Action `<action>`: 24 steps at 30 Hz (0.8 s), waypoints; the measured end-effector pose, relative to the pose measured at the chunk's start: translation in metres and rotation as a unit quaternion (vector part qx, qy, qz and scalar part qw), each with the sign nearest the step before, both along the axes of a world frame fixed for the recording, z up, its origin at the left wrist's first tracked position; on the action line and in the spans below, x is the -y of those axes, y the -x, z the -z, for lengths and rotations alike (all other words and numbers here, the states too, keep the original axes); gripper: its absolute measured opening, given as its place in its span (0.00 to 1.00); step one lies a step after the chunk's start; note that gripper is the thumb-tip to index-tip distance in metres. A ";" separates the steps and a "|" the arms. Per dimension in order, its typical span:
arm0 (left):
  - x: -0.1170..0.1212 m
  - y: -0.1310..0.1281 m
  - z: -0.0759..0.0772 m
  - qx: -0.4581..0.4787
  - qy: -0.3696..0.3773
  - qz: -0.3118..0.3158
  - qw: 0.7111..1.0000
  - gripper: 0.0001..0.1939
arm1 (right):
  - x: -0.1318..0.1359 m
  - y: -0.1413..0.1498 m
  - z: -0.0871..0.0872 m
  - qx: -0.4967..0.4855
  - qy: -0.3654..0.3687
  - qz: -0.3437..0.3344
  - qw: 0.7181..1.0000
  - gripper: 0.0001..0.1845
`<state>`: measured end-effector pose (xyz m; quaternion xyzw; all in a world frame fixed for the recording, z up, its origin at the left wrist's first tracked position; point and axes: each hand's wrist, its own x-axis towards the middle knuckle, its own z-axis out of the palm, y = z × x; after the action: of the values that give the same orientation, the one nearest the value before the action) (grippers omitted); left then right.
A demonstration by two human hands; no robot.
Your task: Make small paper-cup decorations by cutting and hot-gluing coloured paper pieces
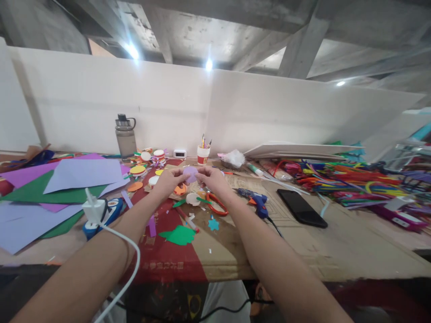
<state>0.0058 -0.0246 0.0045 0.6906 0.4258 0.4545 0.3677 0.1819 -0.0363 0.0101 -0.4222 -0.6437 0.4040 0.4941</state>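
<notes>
A: What do the hands have hold of?
B: A small light-purple paper piece. The left hand pinches its left edge and the right hand pinches its right edge.
A: So both are closed on it?
B: Yes, fingertips on either side — the piece is held up above the worktop, around the middle of the scene.
A: What lies beneath and nearer?
B: Orange-red scissors, just left of the right forearm. Nearer still are a blue star-like cutout and, to its left, a larger green cutout.
A: And to the right?
B: A blue glue gun, then a black phone lying flat. Farther right there's a heap of colourful craft stems.
A: The left side?
B: Overlapping purple and green sheets — with a white plug near their right side, its cable passing over the left forearm.
A: Anything at the far edge?
B: A grey bottle stands upright at left by the white partition, and a red-and-white cup with pens stands near the middle.
</notes>
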 end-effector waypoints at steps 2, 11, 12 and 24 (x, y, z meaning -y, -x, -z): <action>0.002 -0.001 -0.002 0.000 -0.009 -0.005 1.000 0.15 | 0.001 0.000 0.000 0.012 -0.013 -0.006 1.000 0.07; -0.005 -0.001 0.003 0.031 -0.010 0.011 0.999 0.18 | 0.000 0.003 0.000 -0.022 -0.041 0.030 0.998 0.05; -0.005 -0.002 0.003 0.046 0.001 0.016 0.999 0.18 | 0.001 0.003 0.000 -0.022 -0.039 0.033 0.998 0.06; -0.001 -0.007 0.006 0.192 0.112 0.006 0.975 0.16 | -0.001 0.002 0.000 -0.041 -0.032 0.085 0.995 0.07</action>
<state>0.0127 -0.0235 -0.0017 0.5473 0.3916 0.5256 0.5205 0.1799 -0.0353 0.0105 -0.4422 -0.5973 0.3569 0.5660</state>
